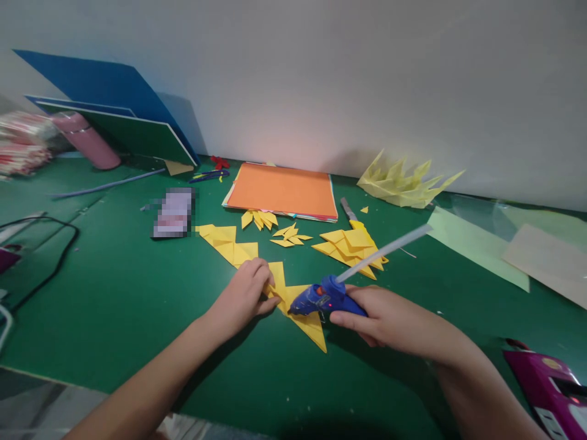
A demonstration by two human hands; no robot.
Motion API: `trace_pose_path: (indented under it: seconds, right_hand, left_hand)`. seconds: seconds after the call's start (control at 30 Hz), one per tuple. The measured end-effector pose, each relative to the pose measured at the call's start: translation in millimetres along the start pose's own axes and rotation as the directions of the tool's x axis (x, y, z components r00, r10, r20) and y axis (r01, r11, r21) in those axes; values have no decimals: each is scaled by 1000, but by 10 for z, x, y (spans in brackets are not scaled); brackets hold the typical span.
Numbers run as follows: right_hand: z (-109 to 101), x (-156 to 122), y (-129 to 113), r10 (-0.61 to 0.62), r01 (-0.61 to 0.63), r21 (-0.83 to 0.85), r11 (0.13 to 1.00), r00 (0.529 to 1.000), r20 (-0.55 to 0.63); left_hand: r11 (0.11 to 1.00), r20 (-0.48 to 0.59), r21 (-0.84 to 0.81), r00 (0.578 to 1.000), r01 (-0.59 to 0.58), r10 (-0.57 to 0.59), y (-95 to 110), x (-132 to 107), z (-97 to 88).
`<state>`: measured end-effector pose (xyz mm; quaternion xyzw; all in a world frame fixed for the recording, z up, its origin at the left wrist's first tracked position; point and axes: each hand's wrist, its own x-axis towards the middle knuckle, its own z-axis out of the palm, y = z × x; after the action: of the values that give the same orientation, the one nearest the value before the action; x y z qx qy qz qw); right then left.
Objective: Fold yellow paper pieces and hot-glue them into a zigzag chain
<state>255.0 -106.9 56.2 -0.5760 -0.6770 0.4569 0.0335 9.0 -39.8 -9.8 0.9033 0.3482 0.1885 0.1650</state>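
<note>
A strip of folded yellow paper pieces (224, 242), joined in a zigzag row, lies slantwise across the green table. My left hand (245, 293) is closed on the strip near its front end, thumb and fingers pinching the paper. In my right hand (380, 315) is a blue hot glue gun (321, 297) with a long clear glue stick (385, 252) poking out of its back. The nozzle meets the yellow paper just right of my left fingertips; whether glue is coming out I cannot tell. Behind lie small yellow folded petals (292, 234) and a stack of folded yellow pieces (351, 249).
Orange paper (284, 188) tops a sheet pile. A phone (173, 212), pink bottle (87, 140) and leaning boards (123, 131) stand left. A pale yellow paper crown (403, 183), a knife (347, 209) and green paper (477, 247) lie right; a magenta power strip (545, 385) sits front right.
</note>
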Motion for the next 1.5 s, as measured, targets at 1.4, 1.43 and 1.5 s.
trace_pose_path:
  seconds: [1.4, 1.43, 1.5]
  right_hand:
    - [-270, 467, 881, -83, -229, -150, 962, 277, -957]
    - [-218, 436, 771, -190, -154, -242, 958, 288, -938]
    - [-73, 404, 537, -417, 121, -409, 904, 456, -786]
  left_hand:
    - [999, 93, -32, 995, 37, -34, -10, -17, -28]
    - [999, 98, -29, 995, 36, -33, -7, -16, -29]
    - [999, 103, -26, 994, 37, -34, -1, -14, -29]
